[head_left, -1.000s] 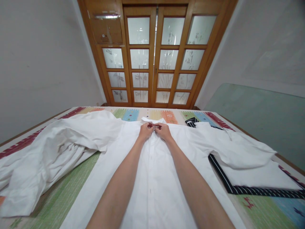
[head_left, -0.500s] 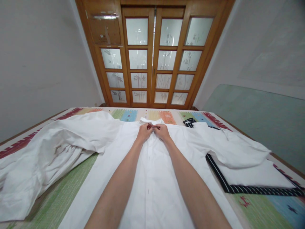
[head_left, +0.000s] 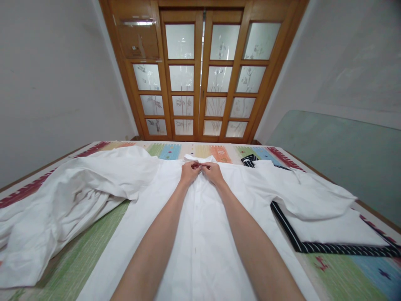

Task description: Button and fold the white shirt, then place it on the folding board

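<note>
A white shirt [head_left: 209, 234] lies spread front side up, its collar [head_left: 200, 159] at the far end and its button placket running toward me. Both hands meet at the top of the placket, just below the collar. My left hand [head_left: 189, 172] pinches the shirt's edge with thumb and forefinger. From the other side, my right hand [head_left: 212, 172] pinches the same spot, fingertips touching or nearly touching the left ones. Whatever button sits between the fingertips is hidden.
A colourful patterned cloth [head_left: 90, 238] covers the table. White crumpled fabric [head_left: 75, 196] lies at the left. On the right, a folded white garment with black striped trim [head_left: 338, 249] lies partly under the shirt's sleeve. Beyond stand wooden glass-paned doors [head_left: 203, 75]; a pale green panel [head_left: 338, 146] leans right.
Both hands stay at the collar. The fingers shift slightly, with the left fingertips a little closer to the right ones. The shirt looks otherwise the same.
</note>
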Tool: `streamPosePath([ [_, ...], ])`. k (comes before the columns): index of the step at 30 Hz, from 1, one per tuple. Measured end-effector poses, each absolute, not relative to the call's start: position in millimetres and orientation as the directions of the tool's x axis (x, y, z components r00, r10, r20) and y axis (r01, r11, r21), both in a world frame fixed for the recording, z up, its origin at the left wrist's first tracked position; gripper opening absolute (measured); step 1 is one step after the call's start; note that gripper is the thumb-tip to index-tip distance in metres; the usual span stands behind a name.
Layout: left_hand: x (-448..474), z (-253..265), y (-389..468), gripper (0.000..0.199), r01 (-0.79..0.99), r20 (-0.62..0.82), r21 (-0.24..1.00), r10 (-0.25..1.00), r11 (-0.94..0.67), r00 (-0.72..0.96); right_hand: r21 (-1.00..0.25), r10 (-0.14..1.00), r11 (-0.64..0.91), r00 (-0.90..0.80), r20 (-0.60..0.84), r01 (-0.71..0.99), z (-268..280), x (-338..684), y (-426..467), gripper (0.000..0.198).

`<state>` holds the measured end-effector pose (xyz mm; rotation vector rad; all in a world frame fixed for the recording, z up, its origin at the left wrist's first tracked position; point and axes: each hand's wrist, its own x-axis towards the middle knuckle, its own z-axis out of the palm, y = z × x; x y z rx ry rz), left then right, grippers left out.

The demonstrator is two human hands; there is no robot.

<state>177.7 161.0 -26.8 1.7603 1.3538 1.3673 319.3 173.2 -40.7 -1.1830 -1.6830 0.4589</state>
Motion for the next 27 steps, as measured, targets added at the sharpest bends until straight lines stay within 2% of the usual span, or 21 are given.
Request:
streamPosePath([
  [8,177.6,-25.5,161.4,0.014,0.445,0.376,0.825,0.926,-0.348,0.026,-0.651,0.83,0.478,-0.059,0.555,0.59,-41.3,318.0,170.8,0.028],
  [17,178.8,-24.0,161.5,0.019,0.484,0.403,0.789,0.913,-0.378,0.058,-0.672,0.836,0.475,-0.052,0.547,0.568,-42.1,319.0,171.2,0.026],
  [22,178.6,-27.7,164.9,0.021,0.537,0.417,0.743,0.904,-0.401,0.097,-0.644,0.829,0.476,-0.061,0.555,0.599,-41.1,318.7,170.4,0.026],
  [27,178.6,-31.5,167.4,0.023,0.629,0.445,0.64,0.881,-0.44,0.163,-0.616,0.836,0.455,-0.069,0.545,0.643,-40.2,317.8,169.8,0.024],
])
